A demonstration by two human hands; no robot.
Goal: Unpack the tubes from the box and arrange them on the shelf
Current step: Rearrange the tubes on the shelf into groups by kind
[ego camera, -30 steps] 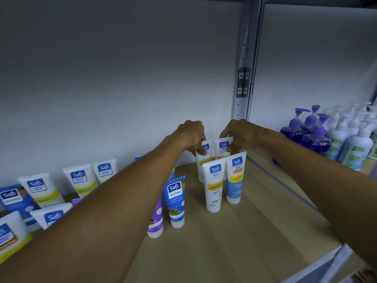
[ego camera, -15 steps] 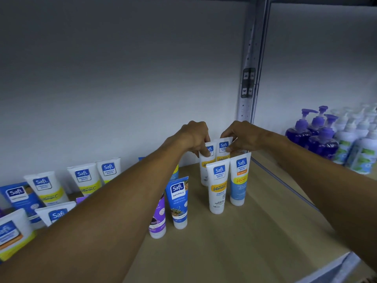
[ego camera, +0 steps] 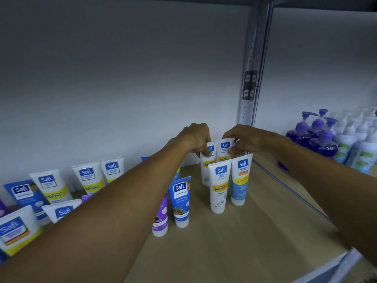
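A: What was noted at the left of the shelf (ego camera: 244,242)?
B: A group of standing tubes (ego camera: 51,186) was seen far left. A purple tube (ego camera: 161,219) and a blue tube (ego camera: 180,201) were set nearer the middle.
A: And the hands?
B: The crimped top of the left rear tube (ego camera: 208,166) was pinched by the left hand (ego camera: 195,137). Just beside it, the right rear tube (ego camera: 224,152) was pinched at its top by the right hand (ego camera: 244,139). Both tubes were stood cap-down at the far end of the shelf, behind a white front tube (ego camera: 219,188) and a blue-bodied front tube (ego camera: 240,184).
A: What had changed over the last second?
B: Very little. The same two tubes were kept in the same pinches, and no clear shift could be made out. It was judged that the pair was being squared up and had not yet been let go.
A: Further right?
B: Pump bottles (ego camera: 318,135) were seen beyond the upright post (ego camera: 251,78). The box was not in view, so what remained to be unpacked could not be told
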